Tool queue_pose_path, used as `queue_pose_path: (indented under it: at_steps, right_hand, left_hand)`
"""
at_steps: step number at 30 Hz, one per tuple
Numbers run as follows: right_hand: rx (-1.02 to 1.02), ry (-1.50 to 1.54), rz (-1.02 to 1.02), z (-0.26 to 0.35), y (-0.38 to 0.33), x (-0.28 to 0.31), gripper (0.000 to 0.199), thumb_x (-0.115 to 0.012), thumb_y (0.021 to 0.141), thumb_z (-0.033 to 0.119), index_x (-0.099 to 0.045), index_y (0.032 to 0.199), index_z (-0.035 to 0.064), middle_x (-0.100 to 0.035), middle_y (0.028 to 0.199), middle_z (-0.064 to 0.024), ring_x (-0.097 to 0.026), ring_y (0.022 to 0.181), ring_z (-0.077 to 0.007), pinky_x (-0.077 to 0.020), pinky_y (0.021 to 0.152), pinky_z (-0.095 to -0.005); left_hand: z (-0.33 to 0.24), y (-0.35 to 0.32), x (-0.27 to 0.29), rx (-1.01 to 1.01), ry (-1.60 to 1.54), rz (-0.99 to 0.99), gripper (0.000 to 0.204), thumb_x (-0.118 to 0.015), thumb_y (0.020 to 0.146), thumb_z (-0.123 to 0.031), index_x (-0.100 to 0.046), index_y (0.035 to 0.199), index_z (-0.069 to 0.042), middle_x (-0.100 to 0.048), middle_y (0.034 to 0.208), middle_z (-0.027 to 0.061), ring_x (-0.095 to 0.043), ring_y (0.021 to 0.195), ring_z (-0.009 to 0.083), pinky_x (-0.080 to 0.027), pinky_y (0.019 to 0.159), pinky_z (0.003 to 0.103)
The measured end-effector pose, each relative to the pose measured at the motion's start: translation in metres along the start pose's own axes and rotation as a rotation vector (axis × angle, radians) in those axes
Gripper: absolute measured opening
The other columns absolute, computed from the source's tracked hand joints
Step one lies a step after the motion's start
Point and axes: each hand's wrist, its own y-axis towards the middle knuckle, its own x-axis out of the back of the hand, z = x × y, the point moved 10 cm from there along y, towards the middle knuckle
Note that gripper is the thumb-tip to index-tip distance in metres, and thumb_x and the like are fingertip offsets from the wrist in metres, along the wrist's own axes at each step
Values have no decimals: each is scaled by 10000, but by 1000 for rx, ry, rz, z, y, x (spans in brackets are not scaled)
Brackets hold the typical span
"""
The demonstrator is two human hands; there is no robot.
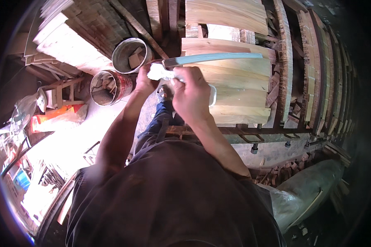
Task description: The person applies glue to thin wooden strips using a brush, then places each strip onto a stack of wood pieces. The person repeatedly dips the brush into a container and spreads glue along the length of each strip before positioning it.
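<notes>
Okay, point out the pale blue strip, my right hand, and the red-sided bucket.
Pale blue strip (pixel 218 57): head view, on its pale blue face.
Right hand (pixel 191 92): head view, on the middle of the hand.
Red-sided bucket (pixel 124 85): head view, on its outer wall.

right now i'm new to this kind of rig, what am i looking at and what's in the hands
There is no machine: these are a person's two bare hands. The picture comes from a wide fisheye camera on their head, looking down, so straight edges bend. The right hand grips a white, brush-like tool. The left hand is near the dark end of a long, narrow strip with a pale-blue face; whether it holds it is hidden. Flat, pale wooden boards lie in a row to the right. To the left are a round grey bucket and a round red bucket, both with scraps inside.
</notes>
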Motion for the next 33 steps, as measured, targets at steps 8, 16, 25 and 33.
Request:
queue_pose_path:
  at_steps: [8, 16, 25, 33]
  right_hand:
    - [-528, 474, -285, -118, -24, 75, 162, -675, 864, -28, -660, 1012, 35, -581, 801, 9, -499, 626, -69, -407, 530, -219]
    - [-742, 276, -409, -170, -121, 134, 164, -640, 872, -42, -653, 1035, -24, -545, 711, -10, -463, 578, -86, -361, 518, -236]
    - [-971, 234, -579, -175, -193, 120, 140, -639, 884, -18, -615, 1021, -13, -545, 723, -4, -447, 571, -65, -341, 499, -221]
    - [-1053, 35, -621, -165, -216, 117, 152, -665, 877, 19, -622, 1022, 0, -568, 738, -1, -484, 611, -68, -378, 548, -215]
  left_hand:
    - [-36, -19, -35, -269, 1234, -69, 323, -738, 846, -106, -670, 1144, 0, -717, 999, 66, -614, 905, 101, -501, 830, 268]
    - [-26, 9, -36, -210, 648, 20, 243, -691, 877, -57, -654, 1110, 2, -700, 1012, 84, -637, 809, 134, -514, 727, 296]
    - [29, 110, -39, 158, 200, -24, 309, -539, 982, -131, -550, 1185, 102, -647, 1063, 224, -682, 919, 332, -573, 842, 434]
    - [85, 206, -44, 316, 158, -70, 233, -548, 991, -163, -582, 1112, 33, -624, 995, 135, -625, 813, 257, -574, 807, 460]
